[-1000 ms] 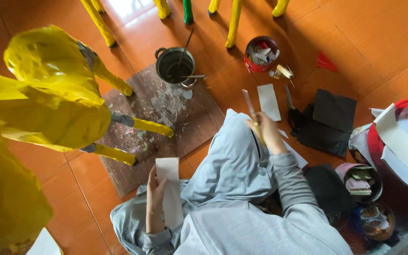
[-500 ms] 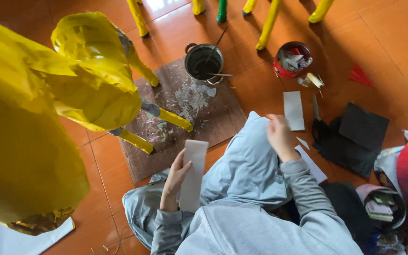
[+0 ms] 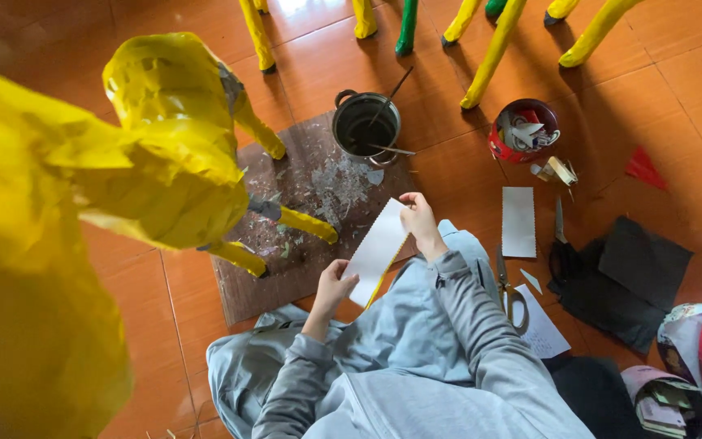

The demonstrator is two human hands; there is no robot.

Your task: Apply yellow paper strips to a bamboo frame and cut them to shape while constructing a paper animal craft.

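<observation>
Yellow papier-mâché figure [image 3: 164, 138] is filling the left of view, standing on a stained brown board [image 3: 318, 211]; it is sitting nearer and larger than a second ago. Dark pot [image 3: 366, 126] with sticks is resting at the board's far edge. White paper strip [image 3: 377, 252], earlier in the left hand alone, is now being held by both: left hand [image 3: 333, 286] pinching its near end, right hand [image 3: 420, 219] gripping the top. Scissors [image 3: 510, 294] are lying just right of the sleeve.
</observation>
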